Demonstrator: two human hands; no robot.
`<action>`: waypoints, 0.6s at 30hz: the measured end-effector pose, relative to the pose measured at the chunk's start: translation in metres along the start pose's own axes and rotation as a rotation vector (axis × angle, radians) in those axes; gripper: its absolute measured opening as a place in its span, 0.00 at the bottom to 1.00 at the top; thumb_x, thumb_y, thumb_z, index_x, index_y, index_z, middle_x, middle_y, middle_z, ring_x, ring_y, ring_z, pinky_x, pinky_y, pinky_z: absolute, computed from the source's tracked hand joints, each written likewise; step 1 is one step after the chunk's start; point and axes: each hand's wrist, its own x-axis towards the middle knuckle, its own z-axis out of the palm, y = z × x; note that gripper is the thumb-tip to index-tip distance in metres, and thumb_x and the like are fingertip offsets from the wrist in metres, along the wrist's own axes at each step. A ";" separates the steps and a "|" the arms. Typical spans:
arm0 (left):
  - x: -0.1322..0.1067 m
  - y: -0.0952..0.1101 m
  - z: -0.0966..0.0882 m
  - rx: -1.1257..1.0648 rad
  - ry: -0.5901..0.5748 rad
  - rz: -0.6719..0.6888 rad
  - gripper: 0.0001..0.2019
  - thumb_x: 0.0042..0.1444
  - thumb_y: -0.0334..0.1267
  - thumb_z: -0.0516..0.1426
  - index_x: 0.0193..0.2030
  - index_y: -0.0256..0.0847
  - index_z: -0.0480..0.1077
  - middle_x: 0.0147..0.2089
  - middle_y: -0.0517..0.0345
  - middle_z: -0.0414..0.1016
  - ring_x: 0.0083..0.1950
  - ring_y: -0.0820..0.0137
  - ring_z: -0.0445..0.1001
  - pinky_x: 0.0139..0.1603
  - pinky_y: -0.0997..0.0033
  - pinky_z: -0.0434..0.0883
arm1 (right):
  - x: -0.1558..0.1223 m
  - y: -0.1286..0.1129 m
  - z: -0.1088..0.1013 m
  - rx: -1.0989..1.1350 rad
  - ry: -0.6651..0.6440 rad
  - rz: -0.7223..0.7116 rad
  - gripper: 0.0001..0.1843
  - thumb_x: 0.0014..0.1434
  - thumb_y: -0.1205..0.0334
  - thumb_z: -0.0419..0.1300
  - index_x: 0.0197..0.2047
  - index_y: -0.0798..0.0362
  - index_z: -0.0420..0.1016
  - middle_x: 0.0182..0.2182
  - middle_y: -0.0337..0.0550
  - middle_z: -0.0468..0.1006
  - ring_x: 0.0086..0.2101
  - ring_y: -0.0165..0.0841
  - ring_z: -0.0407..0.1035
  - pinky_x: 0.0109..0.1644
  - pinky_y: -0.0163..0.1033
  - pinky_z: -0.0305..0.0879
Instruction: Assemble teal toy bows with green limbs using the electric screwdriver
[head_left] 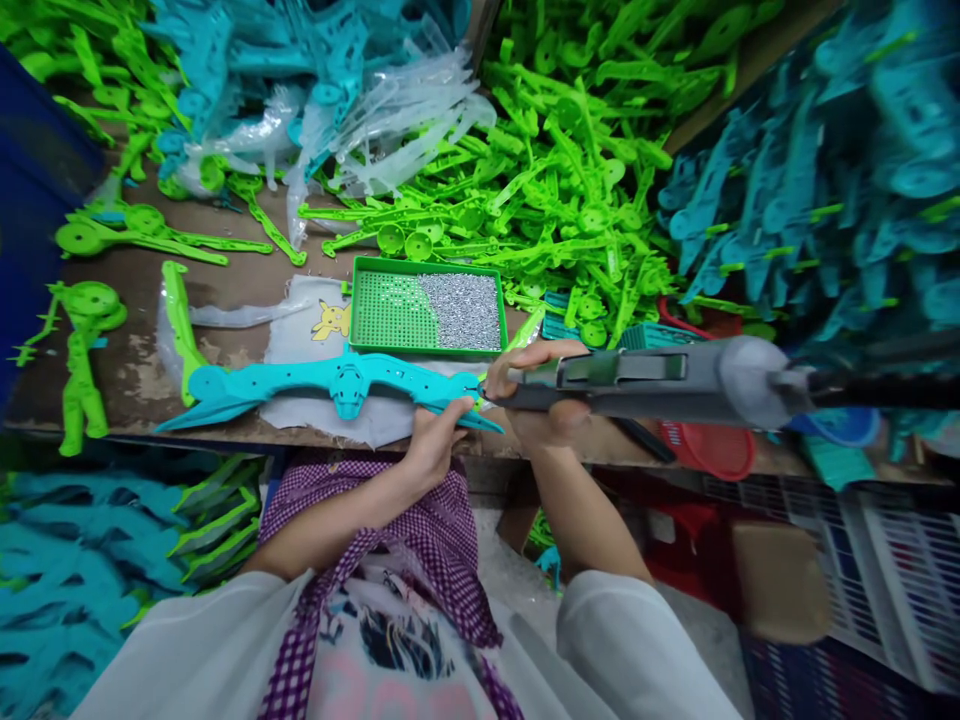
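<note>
A long turquoise plastic toy bow (330, 383) lies flat on a white cloth (300, 335) at the near edge of the bench. My left hand (433, 440) pinches its right end, fingers closed on the plastic. My right hand (541, 395) is wrapped round a grey powered screwdriver (652, 378), whose tip meets the bow's right end by my left fingers. Just behind the bow sits a green tray (390, 312) half filled with small silver screws (463, 310).
Heaps of green plastic parts (570, 170) and turquoise and clear parts (315, 80) cover the back of the bench. Turquoise bows (825, 170) pile up at right. A red basket (709, 450) sits under the tool. Green pieces (82, 350) lie at left.
</note>
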 end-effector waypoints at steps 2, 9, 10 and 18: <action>0.000 0.000 0.000 0.003 -0.008 -0.002 0.12 0.40 0.38 0.66 0.33 0.40 0.72 0.34 0.58 0.79 0.35 0.70 0.75 0.38 0.70 0.70 | 0.000 0.000 0.000 -0.027 -0.002 0.030 0.28 0.43 0.29 0.60 0.35 0.43 0.74 0.17 0.34 0.70 0.17 0.34 0.68 0.15 0.37 0.61; -0.001 0.001 0.000 0.008 0.035 -0.018 0.13 0.39 0.38 0.66 0.33 0.40 0.73 0.34 0.59 0.78 0.35 0.71 0.75 0.37 0.71 0.69 | 0.004 -0.002 0.005 -0.017 0.071 -0.030 0.27 0.43 0.29 0.61 0.33 0.42 0.73 0.15 0.33 0.68 0.17 0.33 0.67 0.17 0.38 0.62; -0.001 0.001 0.000 0.010 0.040 -0.021 0.12 0.39 0.38 0.66 0.33 0.40 0.73 0.34 0.59 0.78 0.35 0.71 0.75 0.38 0.71 0.69 | 0.004 -0.002 0.006 -0.029 0.092 -0.028 0.27 0.42 0.28 0.60 0.32 0.43 0.72 0.15 0.32 0.67 0.17 0.34 0.67 0.17 0.38 0.63; 0.000 0.000 -0.001 0.030 0.034 -0.026 0.12 0.40 0.37 0.66 0.32 0.40 0.73 0.32 0.59 0.78 0.33 0.71 0.74 0.34 0.72 0.68 | -0.004 0.011 -0.006 -0.079 0.108 -0.008 0.31 0.39 0.25 0.59 0.32 0.44 0.70 0.14 0.33 0.66 0.18 0.37 0.69 0.21 0.43 0.68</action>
